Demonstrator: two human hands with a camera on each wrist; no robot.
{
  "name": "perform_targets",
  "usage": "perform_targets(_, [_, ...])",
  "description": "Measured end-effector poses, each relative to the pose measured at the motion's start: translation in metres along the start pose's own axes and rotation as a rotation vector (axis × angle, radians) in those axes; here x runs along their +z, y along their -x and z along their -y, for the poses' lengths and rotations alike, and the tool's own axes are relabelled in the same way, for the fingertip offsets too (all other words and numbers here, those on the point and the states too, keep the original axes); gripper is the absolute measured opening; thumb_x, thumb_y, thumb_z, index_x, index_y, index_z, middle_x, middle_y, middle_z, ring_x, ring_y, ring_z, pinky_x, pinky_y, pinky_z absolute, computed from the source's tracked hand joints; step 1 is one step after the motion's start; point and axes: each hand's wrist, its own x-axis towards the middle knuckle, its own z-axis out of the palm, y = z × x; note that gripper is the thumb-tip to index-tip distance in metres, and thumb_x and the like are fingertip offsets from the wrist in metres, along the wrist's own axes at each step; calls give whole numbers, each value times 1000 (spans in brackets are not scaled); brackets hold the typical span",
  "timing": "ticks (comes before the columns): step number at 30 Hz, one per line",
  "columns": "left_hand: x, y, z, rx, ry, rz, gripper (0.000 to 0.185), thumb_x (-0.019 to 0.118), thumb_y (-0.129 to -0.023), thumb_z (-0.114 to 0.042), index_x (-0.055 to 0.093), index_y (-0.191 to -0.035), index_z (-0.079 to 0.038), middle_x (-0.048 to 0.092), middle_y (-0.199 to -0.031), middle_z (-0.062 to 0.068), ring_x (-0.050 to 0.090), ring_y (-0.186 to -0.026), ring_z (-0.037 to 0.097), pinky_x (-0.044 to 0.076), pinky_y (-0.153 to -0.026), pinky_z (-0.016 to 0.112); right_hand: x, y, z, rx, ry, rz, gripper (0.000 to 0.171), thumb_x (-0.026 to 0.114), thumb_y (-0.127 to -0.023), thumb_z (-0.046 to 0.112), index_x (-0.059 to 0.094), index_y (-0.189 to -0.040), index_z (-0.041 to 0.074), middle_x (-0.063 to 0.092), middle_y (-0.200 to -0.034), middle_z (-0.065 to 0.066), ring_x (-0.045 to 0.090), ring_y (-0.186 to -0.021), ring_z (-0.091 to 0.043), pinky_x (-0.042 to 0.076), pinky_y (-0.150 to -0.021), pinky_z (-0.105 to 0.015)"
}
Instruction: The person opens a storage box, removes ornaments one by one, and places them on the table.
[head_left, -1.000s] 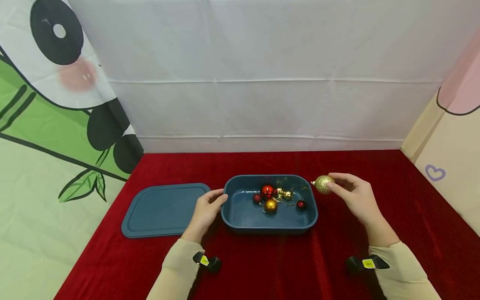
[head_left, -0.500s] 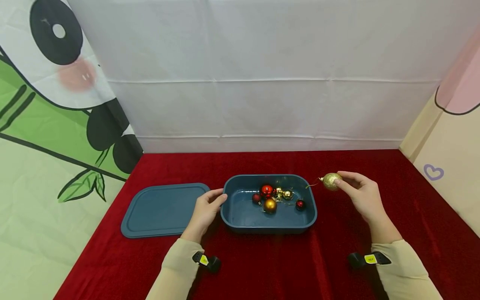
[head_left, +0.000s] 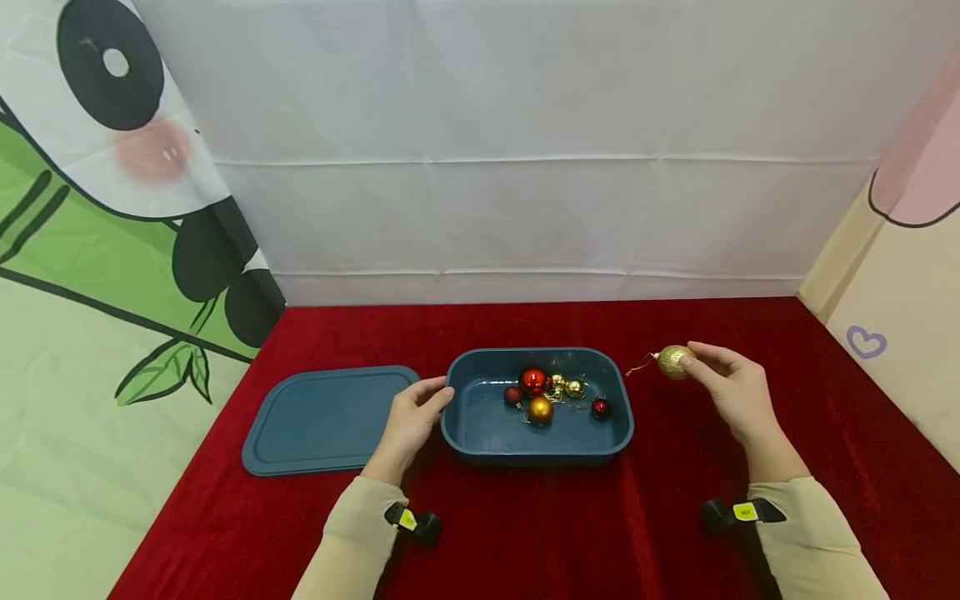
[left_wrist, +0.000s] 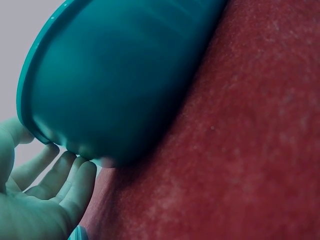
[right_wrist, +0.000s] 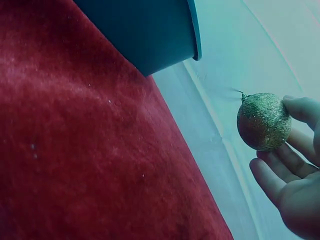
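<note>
My right hand point(head_left: 731, 390) pinches a gold glitter bauble point(head_left: 675, 362) between thumb and fingertips, holding it in the air just to the right of the blue tub point(head_left: 536, 446), clear of its rim. A thin gold thread trails from the bauble's cap towards the tub. In the right wrist view the bauble point(right_wrist: 263, 121) sits against my fingertips point(right_wrist: 302, 108), with the tub's corner well apart from it at upper left.

My left hand point(head_left: 411, 422) rests against the tub's left end, fingers loosely curved round the wall and thumb up at the rim; the left wrist view shows my fingers point(left_wrist: 62, 177) touching the tub's lower outer wall point(left_wrist: 120, 85).

Inside the tub lie several small baubles: a shiny red one point(head_left: 533, 381), a larger orange-gold one point(head_left: 539, 410), two dark red ones point(head_left: 600, 407) and small gold ones point(head_left: 574, 387), tangled with gold threads.

The tub's flat blue lid point(head_left: 326, 419) lies on the red tabletop point(head_left: 750, 325) just left of my left hand. A white sheet hangs behind.
</note>
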Motion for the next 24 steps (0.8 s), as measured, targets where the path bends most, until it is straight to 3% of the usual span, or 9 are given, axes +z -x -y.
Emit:
perform_targets(8, [1, -11, 16, 12, -2, -19, 39, 62, -92, -28, 60, -126, -9, 60, -123, 11, 57, -101, 17, 50, -83, 28, -7, -4, -11, 77, -78, 11, 50, 67, -88, 24, 55, -125, -7, 59, -94, 27, 59, -82, 11, 50, -71, -9])
perform_targets(14, [1, -9, 14, 6, 6, -18, 40, 62, -92, -27, 59, -127, -8, 60, -124, 12, 57, -100, 16, 49, -82, 27, -10, -6, -20, 117, -49, 24, 58, 66, -89, 26, 48, -130, -11, 56, -91, 28, 58, -80, 11, 51, -70, -10])
perform_targets(19, [0, 5, -7, -6, -6, -1, 38, 59, -94, -21, 57, -128, -3, 58, -125, 15, 57, -100, 17, 50, -84, 28, -11, -7, -26, 138, -34, 24, 61, 64, -90, 27, 45, -131, -14, 53, -92, 28, 56, -81, 14, 50, -71, -9])
perform_targets(21, [0, 5, -6, -5, -10, 0, 39, 59, -94, -21, 57, -128, -3, 58, -125, 15, 57, -101, 17, 50, -84, 28, -11, -7, -29, 151, -32, 27, 62, 64, -90, 28, 44, -132, -14, 53, -92, 27, 55, -81, 14, 50, -71, -9])
perform_targets(24, [0, -4, 6, -6, -1, -6, 39, 61, -93, -26, 58, -127, -6, 59, -125, 13, 57, -101, 16, 50, -84, 28, -12, -7, -31, 181, -40, 41, 63, 64, -90, 28, 43, -133, -13, 51, -96, 24, 54, -82, 15, 50, -72, -9])
